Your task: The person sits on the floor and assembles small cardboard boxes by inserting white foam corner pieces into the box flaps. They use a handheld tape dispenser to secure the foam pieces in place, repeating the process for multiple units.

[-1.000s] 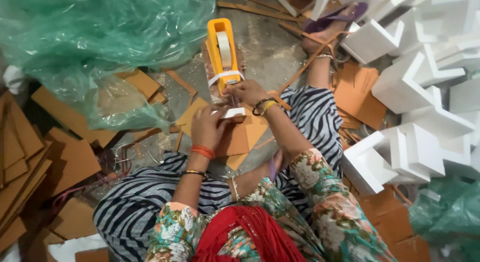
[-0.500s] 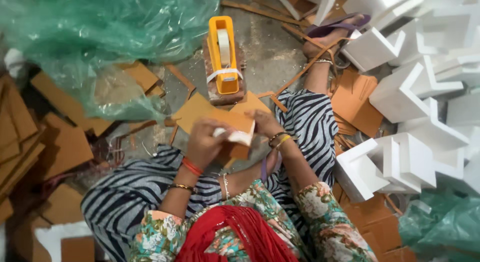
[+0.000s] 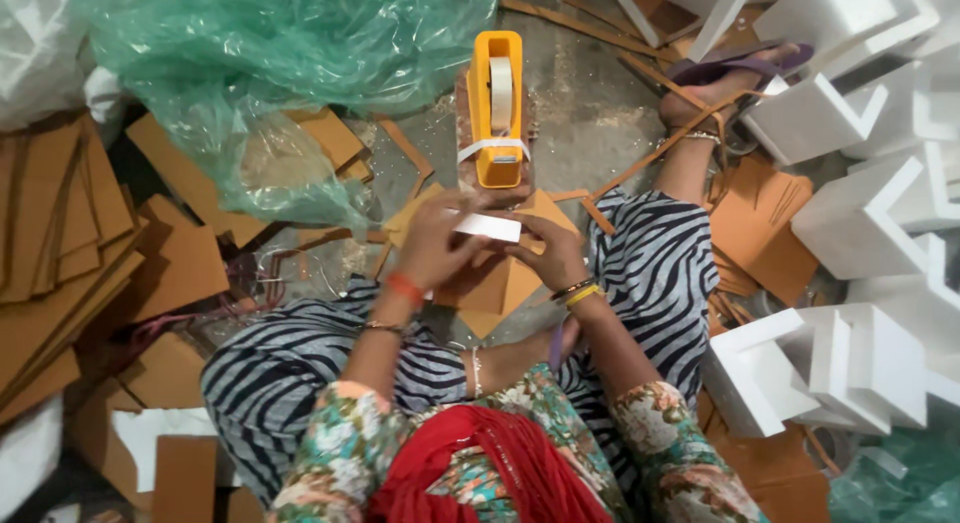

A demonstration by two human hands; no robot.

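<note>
The strip of white tape (image 3: 487, 226) lies flat, its long axis going left to right, stretched between the two hands over a folded brown cardboard piece (image 3: 497, 283) in the person's lap. The left hand (image 3: 432, 245) pinches the left end of the strip with closed fingers; the right hand (image 3: 553, 253) is closed on the cardboard just below the right end, and I cannot tell if its fingers also touch the tape. Both hands are equally near to it. The tape looks short, matte and clean. Just beyond, on the far side, stands an orange tape dispenser (image 3: 497, 108) on the concrete floor (image 3: 590, 123). Farther left is a green plastic sheet (image 3: 280, 53) and stacked cardboard sheets (image 3: 60, 253); at the right lie white foam corner blocks (image 3: 860, 213).
</note>
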